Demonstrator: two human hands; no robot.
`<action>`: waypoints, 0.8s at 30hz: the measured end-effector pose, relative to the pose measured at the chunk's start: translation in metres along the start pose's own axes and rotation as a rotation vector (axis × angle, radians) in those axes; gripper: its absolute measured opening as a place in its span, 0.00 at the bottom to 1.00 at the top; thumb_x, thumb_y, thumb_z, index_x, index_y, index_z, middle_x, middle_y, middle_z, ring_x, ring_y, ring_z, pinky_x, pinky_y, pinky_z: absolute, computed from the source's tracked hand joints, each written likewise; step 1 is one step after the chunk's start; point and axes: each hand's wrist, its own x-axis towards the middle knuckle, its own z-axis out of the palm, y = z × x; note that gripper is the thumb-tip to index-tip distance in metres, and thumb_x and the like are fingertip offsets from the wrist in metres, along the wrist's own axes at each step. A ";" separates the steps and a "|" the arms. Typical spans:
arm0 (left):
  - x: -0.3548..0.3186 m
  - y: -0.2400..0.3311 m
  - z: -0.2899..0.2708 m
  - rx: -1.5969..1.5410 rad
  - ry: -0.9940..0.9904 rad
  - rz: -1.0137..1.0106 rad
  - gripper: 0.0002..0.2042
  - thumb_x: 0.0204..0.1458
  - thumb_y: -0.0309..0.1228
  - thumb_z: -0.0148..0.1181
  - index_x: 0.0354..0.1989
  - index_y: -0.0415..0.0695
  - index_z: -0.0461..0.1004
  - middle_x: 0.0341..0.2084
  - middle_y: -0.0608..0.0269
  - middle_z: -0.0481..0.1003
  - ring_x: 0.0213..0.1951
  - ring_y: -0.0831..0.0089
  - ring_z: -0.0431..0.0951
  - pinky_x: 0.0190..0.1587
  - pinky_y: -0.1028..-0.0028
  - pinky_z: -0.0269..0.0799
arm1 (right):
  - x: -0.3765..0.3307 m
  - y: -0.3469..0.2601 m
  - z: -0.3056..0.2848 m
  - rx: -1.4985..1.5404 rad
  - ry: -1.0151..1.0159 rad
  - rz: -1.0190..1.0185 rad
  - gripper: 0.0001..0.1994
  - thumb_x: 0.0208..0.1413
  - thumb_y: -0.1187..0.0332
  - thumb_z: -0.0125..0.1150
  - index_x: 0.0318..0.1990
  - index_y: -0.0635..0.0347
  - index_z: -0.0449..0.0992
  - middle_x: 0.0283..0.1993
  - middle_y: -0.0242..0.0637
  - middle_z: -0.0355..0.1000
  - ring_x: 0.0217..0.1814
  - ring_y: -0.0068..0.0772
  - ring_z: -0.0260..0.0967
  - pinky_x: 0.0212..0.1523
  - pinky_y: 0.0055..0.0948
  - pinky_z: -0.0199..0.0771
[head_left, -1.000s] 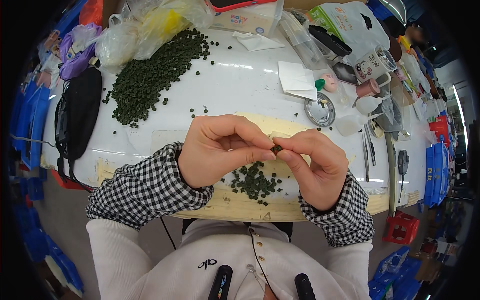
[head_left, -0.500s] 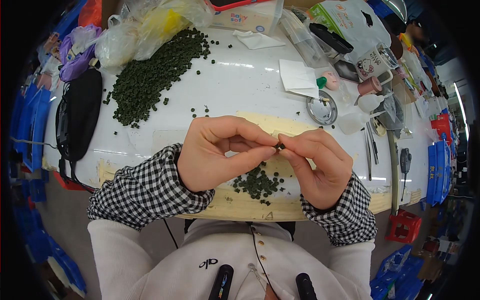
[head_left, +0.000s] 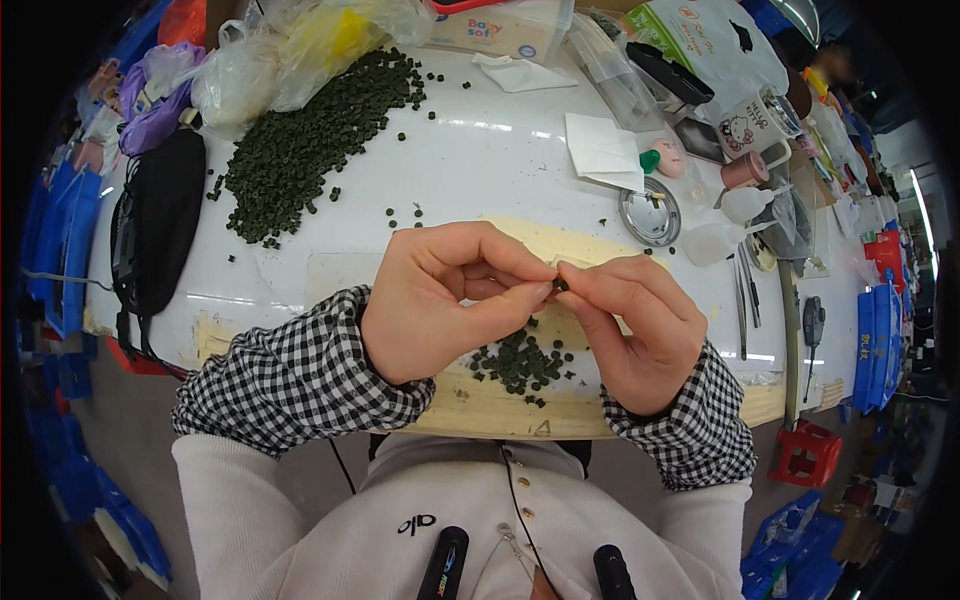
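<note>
Between the fingertips of both hands is a small dark green part [head_left: 560, 285], mostly covered by the fingers. My left hand [head_left: 430, 305] pinches it with thumb and forefinger from the left. From the right, the thumb and forefinger of my right hand [head_left: 645, 325] close on the same piece. Just below the hands, a small heap of similar dark green pieces [head_left: 520, 362] lies near the table's front edge. A much larger heap of dark green pieces [head_left: 290, 155] spreads over the far left of the white table [head_left: 490, 165].
At the left lies a black pouch [head_left: 165, 230], with plastic bags [head_left: 300, 60] behind the large heap. To the right are a round metal lid [head_left: 649, 212], folded white paper [head_left: 603, 150], tweezers [head_left: 741, 305], squeeze bottles [head_left: 710, 242] and a white mug [head_left: 755, 125].
Both hands keep their pinch on the small part, with only slight finger movement. The view has shifted a little; the heaps look the same.
</note>
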 end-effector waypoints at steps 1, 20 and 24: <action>0.000 0.000 0.000 -0.002 0.004 -0.005 0.07 0.53 0.14 0.55 0.39 0.31 0.74 0.36 0.54 0.77 0.39 0.74 0.79 0.45 0.77 0.77 | 0.000 0.000 0.000 0.004 -0.002 0.004 0.13 0.46 0.81 0.66 0.42 0.67 0.78 0.33 0.40 0.73 0.34 0.35 0.73 0.33 0.27 0.74; 0.000 0.002 0.000 0.069 -0.025 0.086 0.09 0.52 0.13 0.57 0.41 0.31 0.74 0.36 0.54 0.77 0.38 0.72 0.80 0.44 0.77 0.77 | 0.000 0.001 -0.003 0.206 -0.020 0.163 0.12 0.53 0.79 0.63 0.45 0.64 0.78 0.35 0.41 0.74 0.34 0.30 0.73 0.35 0.23 0.73; 0.000 0.000 -0.001 0.093 -0.033 0.122 0.09 0.51 0.12 0.57 0.41 0.31 0.75 0.36 0.54 0.77 0.38 0.73 0.79 0.43 0.78 0.77 | -0.001 0.001 -0.002 0.220 -0.017 0.170 0.11 0.53 0.79 0.62 0.45 0.64 0.78 0.35 0.41 0.74 0.34 0.30 0.73 0.35 0.22 0.72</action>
